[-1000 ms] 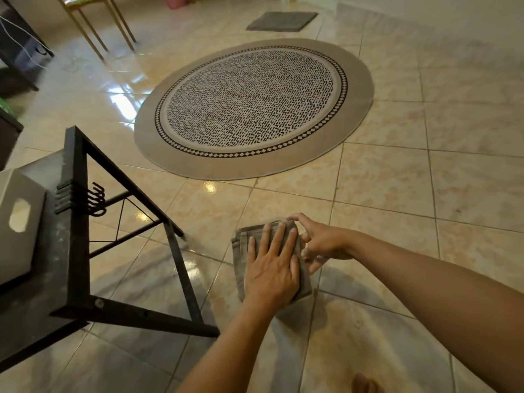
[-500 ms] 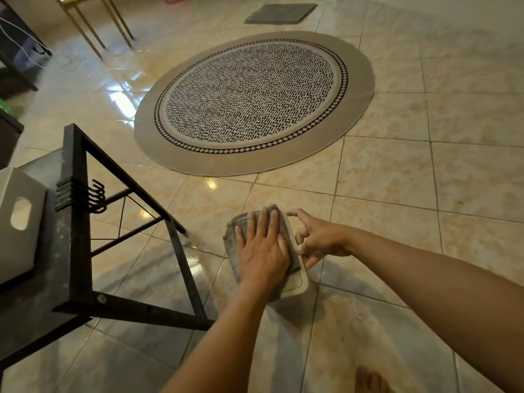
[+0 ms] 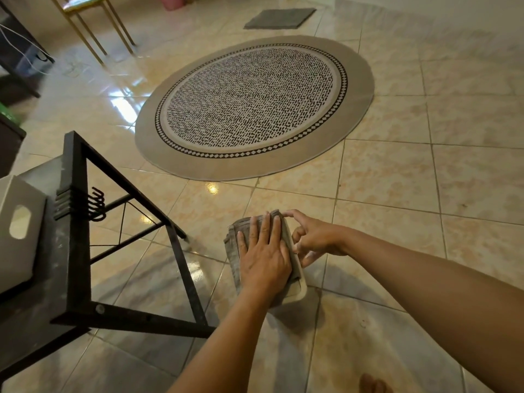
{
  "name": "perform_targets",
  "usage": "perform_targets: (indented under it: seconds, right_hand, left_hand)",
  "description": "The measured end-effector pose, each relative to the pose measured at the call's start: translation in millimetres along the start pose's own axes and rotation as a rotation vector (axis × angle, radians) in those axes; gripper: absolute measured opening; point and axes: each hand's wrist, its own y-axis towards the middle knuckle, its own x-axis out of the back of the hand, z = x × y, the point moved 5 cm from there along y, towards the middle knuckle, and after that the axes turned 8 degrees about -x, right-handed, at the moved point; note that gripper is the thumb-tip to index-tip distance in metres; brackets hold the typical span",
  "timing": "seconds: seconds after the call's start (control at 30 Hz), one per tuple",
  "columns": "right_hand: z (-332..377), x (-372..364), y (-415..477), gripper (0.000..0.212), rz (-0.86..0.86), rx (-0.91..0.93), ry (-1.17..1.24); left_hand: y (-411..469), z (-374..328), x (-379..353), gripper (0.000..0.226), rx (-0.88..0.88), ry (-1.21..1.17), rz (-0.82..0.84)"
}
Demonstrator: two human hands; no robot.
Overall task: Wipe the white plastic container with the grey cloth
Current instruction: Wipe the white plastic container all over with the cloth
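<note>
The white plastic container (image 3: 300,290) is held in the air above the tiled floor, low in the middle of the view. Most of it is hidden; only its near rounded edge shows. The folded grey cloth (image 3: 233,251) lies over its top face. My left hand (image 3: 265,256) presses flat on the cloth with the fingers spread and pointing away from me. Against the container's right side, my right hand (image 3: 314,239) grips it with curled fingers, the forefinger touching the far corner.
A black metal-frame table (image 3: 71,222) stands at the left, close to my left arm, with a white box (image 3: 19,245) on it. A round patterned rug (image 3: 255,106) lies ahead, a grey mat (image 3: 279,18) beyond. Chair legs (image 3: 90,26) stand far left. A bare foot (image 3: 374,384) shows below.
My left hand has slid the cloth away from me along the container, uncovering the white near edge. Both hands and the container have shifted slightly left.
</note>
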Motion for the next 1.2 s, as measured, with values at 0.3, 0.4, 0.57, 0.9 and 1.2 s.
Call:
perform_targets:
  seconds: [0.3,0.4,0.57,0.9,1.2]
  right_hand:
    - [-1,5,7,0.086,0.001,0.031,0.031]
    - [-1,5,8,0.085,0.01,0.042,0.039]
    - [2,5,9,0.084,-0.022,0.044,0.032]
    - [-3,-4,4,0.097,0.106,-0.03,0.047]
    - [2,-3,7,0.097,0.038,-0.023,0.028]
  left_hand:
    - [-15,-20,-11,0.072,0.047,-0.006,0.031]
    - [-2,-9,-9,0.065,0.025,0.0,0.022]
    - [-20,1,-1,0.076,0.114,-0.043,0.048]
    - [-27,16,4,0.066,-0.062,0.005,0.031]
    - [-28,8,-4,0.065,0.107,-0.013,-0.01]
